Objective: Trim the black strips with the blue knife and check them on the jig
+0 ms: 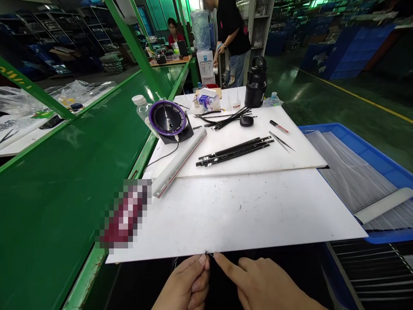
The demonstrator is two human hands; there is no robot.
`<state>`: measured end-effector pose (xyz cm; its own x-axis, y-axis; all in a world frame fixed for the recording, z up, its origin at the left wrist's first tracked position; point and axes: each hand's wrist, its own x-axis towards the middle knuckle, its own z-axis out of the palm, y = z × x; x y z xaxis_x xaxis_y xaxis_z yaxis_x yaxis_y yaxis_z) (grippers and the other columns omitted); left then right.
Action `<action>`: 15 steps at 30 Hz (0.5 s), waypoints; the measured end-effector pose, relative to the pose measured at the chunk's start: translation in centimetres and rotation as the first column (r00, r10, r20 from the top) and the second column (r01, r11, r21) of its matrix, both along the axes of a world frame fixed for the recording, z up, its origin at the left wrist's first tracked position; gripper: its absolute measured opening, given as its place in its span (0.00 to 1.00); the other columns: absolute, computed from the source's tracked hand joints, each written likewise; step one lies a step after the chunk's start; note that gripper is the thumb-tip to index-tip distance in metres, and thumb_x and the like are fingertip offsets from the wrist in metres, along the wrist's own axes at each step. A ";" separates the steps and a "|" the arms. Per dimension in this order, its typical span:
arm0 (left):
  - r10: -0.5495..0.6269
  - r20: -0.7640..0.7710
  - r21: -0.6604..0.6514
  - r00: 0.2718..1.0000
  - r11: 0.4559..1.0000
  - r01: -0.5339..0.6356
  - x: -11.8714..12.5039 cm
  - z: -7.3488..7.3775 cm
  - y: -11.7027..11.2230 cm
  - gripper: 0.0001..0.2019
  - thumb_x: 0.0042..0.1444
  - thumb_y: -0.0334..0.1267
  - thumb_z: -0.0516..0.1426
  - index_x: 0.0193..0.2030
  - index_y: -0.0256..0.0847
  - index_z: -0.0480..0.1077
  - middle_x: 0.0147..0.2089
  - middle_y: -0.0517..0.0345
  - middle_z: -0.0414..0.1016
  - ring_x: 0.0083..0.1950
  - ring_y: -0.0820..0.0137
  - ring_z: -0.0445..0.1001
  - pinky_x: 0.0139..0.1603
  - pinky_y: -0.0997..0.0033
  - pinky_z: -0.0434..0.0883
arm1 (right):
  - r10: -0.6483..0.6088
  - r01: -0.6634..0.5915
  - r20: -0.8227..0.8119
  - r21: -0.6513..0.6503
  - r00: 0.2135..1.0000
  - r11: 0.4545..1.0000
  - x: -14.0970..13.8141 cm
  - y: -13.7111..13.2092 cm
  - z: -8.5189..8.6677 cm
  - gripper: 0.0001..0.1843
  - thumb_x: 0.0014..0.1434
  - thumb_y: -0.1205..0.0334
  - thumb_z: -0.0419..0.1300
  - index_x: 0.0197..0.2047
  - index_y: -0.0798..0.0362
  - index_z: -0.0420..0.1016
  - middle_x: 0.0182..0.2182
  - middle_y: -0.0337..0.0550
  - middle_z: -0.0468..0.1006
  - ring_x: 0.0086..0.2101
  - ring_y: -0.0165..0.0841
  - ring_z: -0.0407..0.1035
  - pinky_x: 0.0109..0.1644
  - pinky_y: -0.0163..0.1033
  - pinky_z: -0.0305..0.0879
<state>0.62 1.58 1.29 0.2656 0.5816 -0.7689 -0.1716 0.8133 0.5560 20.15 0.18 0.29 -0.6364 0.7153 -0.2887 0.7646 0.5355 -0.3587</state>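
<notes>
My left hand (185, 282) pinches a tiny thin dark strip (209, 254) between thumb and finger at the front edge of a white plastic board (235, 215). My right hand (261, 282) lies just to the right, its extended index fingertip at or against the strip. Most of the strip is too small to make out. Farther up, on a second white board (290, 146), lie bundles of long black strips (234, 150) and a looser black bundle (226, 122). Fine tweezers (280, 141) and a red-handled tool (279, 126) rest beside them.
A round black-and-purple part on a black stand (167, 118), a triangular scale ruler (179, 163), a blurred object (124, 215) and a black bottle (256, 82) surround the boards. A blue tray of grey sheets (355, 172) stands right; a green workbench (74, 193) runs left.
</notes>
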 end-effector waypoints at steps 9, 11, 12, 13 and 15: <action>0.016 -0.027 0.011 1.000 1.000 -0.016 -0.1 0.0 -0.3 0.25 0.44 0.58 0.65 0.26 0.40 0.60 0.20 0.70 0.52 0.18 0.83 0.40 0.17 0.79 0.37 | -0.044 0.038 -0.128 -0.051 0.991 0.998 0.3 0.1 -0.2 0.40 0.55 0.71 0.50 0.70 0.49 0.44 0.29 0.39 0.76 0.22 0.33 0.70 0.19 0.37 0.40; 0.011 -0.030 0.008 0.999 1.000 -0.011 -0.1 0.0 -0.3 0.24 0.45 0.58 0.64 0.27 0.40 0.60 0.20 0.70 0.51 0.18 0.83 0.40 0.17 0.79 0.36 | -0.056 0.048 -0.136 -0.058 0.989 0.997 0.3 0.1 -0.2 0.41 0.55 0.71 0.50 0.70 0.49 0.44 0.30 0.40 0.77 0.22 0.34 0.70 0.19 0.37 0.41; 0.010 -0.032 0.007 0.999 1.000 -0.010 -0.1 0.0 -0.2 0.24 0.46 0.57 0.64 0.27 0.40 0.60 0.20 0.70 0.51 0.18 0.83 0.40 0.17 0.79 0.36 | -0.061 0.053 -0.136 -0.064 0.989 0.997 0.3 0.0 -0.2 0.41 0.54 0.71 0.50 0.70 0.48 0.44 0.30 0.40 0.77 0.23 0.34 0.71 0.19 0.37 0.41; 0.009 -0.032 0.007 0.999 1.000 -0.009 -0.2 0.0 -0.2 0.23 0.46 0.57 0.64 0.27 0.40 0.61 0.20 0.70 0.51 0.18 0.83 0.39 0.17 0.79 0.36 | -0.067 0.057 -0.140 -0.069 0.988 0.996 0.4 0.0 -0.2 0.41 0.54 0.71 0.50 0.70 0.48 0.45 0.30 0.40 0.77 0.23 0.34 0.71 0.20 0.37 0.41; 0.003 -0.032 0.000 0.999 1.000 -0.003 -0.2 0.0 -0.2 0.23 0.46 0.56 0.64 0.28 0.40 0.61 0.20 0.70 0.51 0.18 0.83 0.40 0.17 0.80 0.36 | -0.077 0.064 -0.170 -0.082 0.982 0.995 0.4 0.0 -0.3 0.41 0.54 0.71 0.49 0.70 0.48 0.45 0.30 0.40 0.78 0.24 0.34 0.71 0.20 0.37 0.42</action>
<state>0.43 1.35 1.30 0.2394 0.5821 -0.7771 -0.1560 0.8130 0.5610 20.55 0.19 -0.02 -0.6300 0.7406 -0.2339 0.7226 0.4484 -0.5261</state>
